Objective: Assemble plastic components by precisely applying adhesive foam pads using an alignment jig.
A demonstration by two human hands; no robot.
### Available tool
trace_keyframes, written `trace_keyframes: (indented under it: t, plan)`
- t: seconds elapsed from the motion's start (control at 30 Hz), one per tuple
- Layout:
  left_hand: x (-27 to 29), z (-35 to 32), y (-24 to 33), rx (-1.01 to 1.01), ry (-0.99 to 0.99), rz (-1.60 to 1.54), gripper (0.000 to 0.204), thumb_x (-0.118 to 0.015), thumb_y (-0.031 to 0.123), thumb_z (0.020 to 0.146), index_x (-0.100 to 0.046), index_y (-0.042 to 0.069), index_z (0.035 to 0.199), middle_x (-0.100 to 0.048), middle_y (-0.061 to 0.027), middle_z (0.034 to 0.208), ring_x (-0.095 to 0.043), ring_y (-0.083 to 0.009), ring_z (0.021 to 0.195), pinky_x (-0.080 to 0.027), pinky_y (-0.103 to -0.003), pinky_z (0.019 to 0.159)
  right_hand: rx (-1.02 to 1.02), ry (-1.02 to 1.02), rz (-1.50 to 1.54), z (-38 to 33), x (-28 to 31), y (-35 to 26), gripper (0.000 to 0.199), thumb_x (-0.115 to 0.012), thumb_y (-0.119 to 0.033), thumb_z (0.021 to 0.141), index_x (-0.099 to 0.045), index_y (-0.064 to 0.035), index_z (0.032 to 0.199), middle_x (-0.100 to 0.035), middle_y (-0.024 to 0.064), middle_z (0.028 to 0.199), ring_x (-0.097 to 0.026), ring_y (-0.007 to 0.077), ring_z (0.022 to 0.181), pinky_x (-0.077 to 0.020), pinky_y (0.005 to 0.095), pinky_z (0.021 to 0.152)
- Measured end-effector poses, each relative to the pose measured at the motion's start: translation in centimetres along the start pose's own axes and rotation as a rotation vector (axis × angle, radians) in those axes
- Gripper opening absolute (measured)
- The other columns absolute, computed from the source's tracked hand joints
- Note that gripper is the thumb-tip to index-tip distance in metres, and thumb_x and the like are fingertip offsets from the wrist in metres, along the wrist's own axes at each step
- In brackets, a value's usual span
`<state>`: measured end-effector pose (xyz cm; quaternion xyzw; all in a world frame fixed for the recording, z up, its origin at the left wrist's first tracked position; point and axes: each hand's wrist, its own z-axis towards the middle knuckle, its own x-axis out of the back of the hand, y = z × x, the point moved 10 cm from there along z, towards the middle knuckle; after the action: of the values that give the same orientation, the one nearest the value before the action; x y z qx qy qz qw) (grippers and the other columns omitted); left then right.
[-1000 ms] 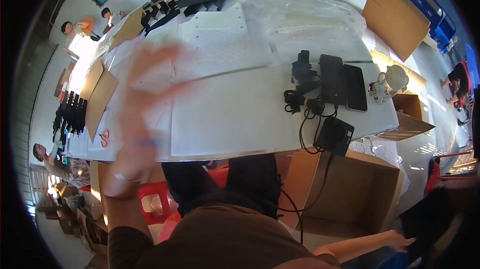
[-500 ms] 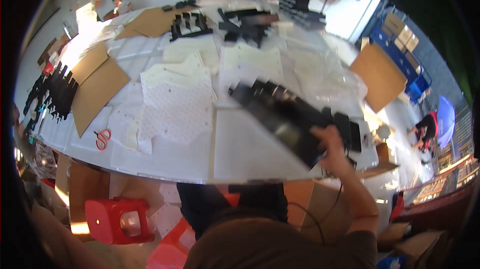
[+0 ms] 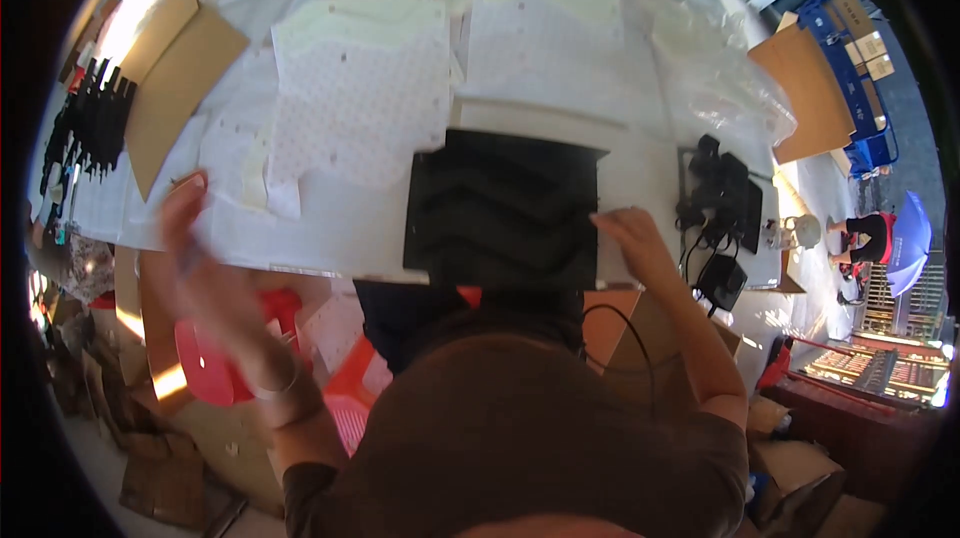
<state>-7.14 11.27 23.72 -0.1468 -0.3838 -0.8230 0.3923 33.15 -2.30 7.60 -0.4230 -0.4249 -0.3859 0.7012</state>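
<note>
One blurred L hand [image 3: 188, 228] is by the near edge of the tabletop [image 3: 350, 238]; can't tell if its grip holds anything. Ctr: blk stack [image 3: 505, 208] w/ zigzag layers, well to its R, flat at the near edge, long axis approx. L–R. R hand [image 3: 638, 241] is nearer: fingertips at the stack's R edge, so stack lies directly L of that grip; can't tell if pinched or just touched. Surface, L to R: brown cardboard [image 3: 185, 88], white dotted sheets [image 3: 360, 88], blk devices [image 3: 748, 210] w/ cables. Room: red stool [image 3: 205, 363] low L; blue cart [image 3: 845, 88], person [image 3: 877, 236] and blue umbrella [image 3: 908, 243] far R.
</note>
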Motion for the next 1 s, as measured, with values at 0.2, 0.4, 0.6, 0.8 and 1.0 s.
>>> trace_keyframes:
  t: [0.2,0.4,0.6,0.8,1.0]
  plan:
    - [-19.9,-13.6,-0.9,0.169,-0.732,-0.459,0.032,-0.064,0.002,0.08,-0.057,0.008,0.11,-0.058,-0.0042,0.075,-0.05,-0.0209,0.067,-0.039,-0.034,0.073,-0.616,-0.026,0.431,-2.4,-0.5,5.4,0.026,-0.056,-0.01,0.09,-0.055,-0.0059,0.116,-0.063,0.0077,0.086,-0.06,0.0168,0.077,-0.0471,0.0288,0.071]
    - [-20.5,-13.5,-0.6,0.217,-0.727,-0.296,0.021,-0.064,0.008,0.083,-0.061,0.008,0.103,-0.059,-0.0077,0.066,-0.054,-0.0252,0.062,-0.043,-0.036,0.059,-0.704,-0.014,0.781,-0.8,-5.2,3.4,0.032,-0.057,-0.012,0.091,-0.049,-0.0046,0.121,-0.064,0.0077,0.092,-0.058,0.0131,0.078,-0.0451,0.0275,0.069]
    - [-19.4,-12.1,-0.7,0.214,-0.766,-0.238,0.014,-0.06,0.011,0.087,-0.063,0.008,0.1,-0.056,-0.0092,0.063,-0.054,-0.026,0.057,-0.042,-0.037,0.057,-0.68,-0.032,0.709,1.5,-2.3,5.2,0.024,-0.057,-0.008,0.088,-0.054,-0.0034,0.111,-0.065,0.006,0.081,-0.056,0.0117,0.068,-0.0428,0.0252,0.062]
    - [-17.6,1.7,-13.4,-0.02,-0.19,-0.009,0.014,-0.052,0.013,0.092,-0.062,0.003,0.094,-0.057,-0.0119,0.077,-0.055,-0.0257,0.067,-0.043,-0.035,0.063,-0.317,0.162,0.408,18.6,2.1,4.1,0.011,-0.06,-0.012,0.085,-0.059,-0.0012,0.086,-0.06,0.0098,0.076,-0.057,0.0201,0.069,-0.0452,0.0306,0.068]
    - [-28.5,11.2,-28.7,0.329,-0.3,-0.011,0.032,-0.065,0.026,0.08,-0.067,0.006,0.105,-0.068,-0.0155,0.096,-0.065,-0.0276,0.089,-0.05,-0.036,0.078,0.008,0.022,0.616,41.0,-14.9,-3.0,0.013,-0.062,-0.015,0.083,-0.064,-0.0038,0.089,-0.067,0.008,0.085,-0.063,0.0171,0.079,-0.0491,0.0292,0.072]
